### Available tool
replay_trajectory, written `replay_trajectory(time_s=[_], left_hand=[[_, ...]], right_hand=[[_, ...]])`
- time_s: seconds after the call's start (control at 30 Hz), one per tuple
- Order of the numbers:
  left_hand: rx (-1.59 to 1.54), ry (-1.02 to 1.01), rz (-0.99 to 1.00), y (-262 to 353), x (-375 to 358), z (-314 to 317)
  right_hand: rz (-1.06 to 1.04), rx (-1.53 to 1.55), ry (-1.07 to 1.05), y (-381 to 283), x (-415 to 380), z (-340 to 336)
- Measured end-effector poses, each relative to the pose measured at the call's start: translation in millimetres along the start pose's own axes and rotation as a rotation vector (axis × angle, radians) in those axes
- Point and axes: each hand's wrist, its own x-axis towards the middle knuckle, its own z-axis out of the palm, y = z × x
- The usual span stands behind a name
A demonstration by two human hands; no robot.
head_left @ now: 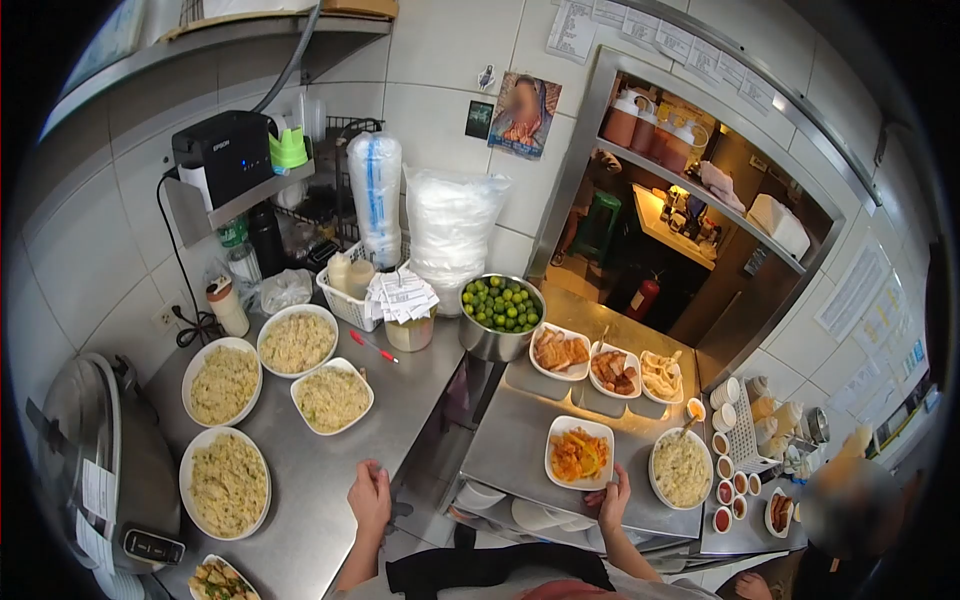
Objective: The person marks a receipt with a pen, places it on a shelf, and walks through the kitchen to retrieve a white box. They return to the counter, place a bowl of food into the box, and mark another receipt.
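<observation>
A white square bowl [553,476] of orange-red food with yellow slices rests on the right-hand steel counter. My right hand [614,500] is at the bowl's near right corner, fingers curled against its rim. To the right of that hand stands a white oval bowl of rice [682,470] with a spoon in it. My left hand [370,496] hangs by the edge of the left steel table, fingers loosely curled with nothing visible in them. Nearest to it on that table is a square bowl of rice [333,398].
Several oval rice bowls [226,482] line the left table beside a large cooker [105,450]. A metal pot of green citrus [502,312] bridges the back, near a red pen [375,347]. Dishes of fried food [614,370] and sauce cups [724,492] are right; another person [860,520] stands there.
</observation>
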Motion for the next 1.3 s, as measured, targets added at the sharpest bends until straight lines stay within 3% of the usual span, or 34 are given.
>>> replay_trajectory(time_s=[0.77, 0.9, 0.97, 1.07, 1.13, 1.3], left_hand=[[0.122, 0.094, 0.036, -3.5, -9.6, 10.7], [0.151, 0.099, 0.121, -12.7, -12.2, 13.6], [0.115, 0.108, 0.151, -11.6, -26.2, 16.0], [-0.129, -0.047, 0.074, -7.8, -73.7, 24.6], [-0.195, -0.048, 0.065, -14.2, -102.3, 32.4], [-0.195, 0.053, 0.050, -5.1, -82.7, 19.9]], right_hand=[[0.076, 0.204, -0.176, 7.5, 9.0, -13.0], [0.051, 0.318, -0.264, 14.3, 11.7, -16.3], [0.110, 0.278, -0.260, 12.0, 12.5, -18.8], [0.178, 0.246, -0.335, 3.8, 13.6, -20.4], [0.208, 0.206, -0.271, 2.0, 10.7, -15.6], [0.177, 0.220, -0.343, 1.2, 10.0, -14.9]])
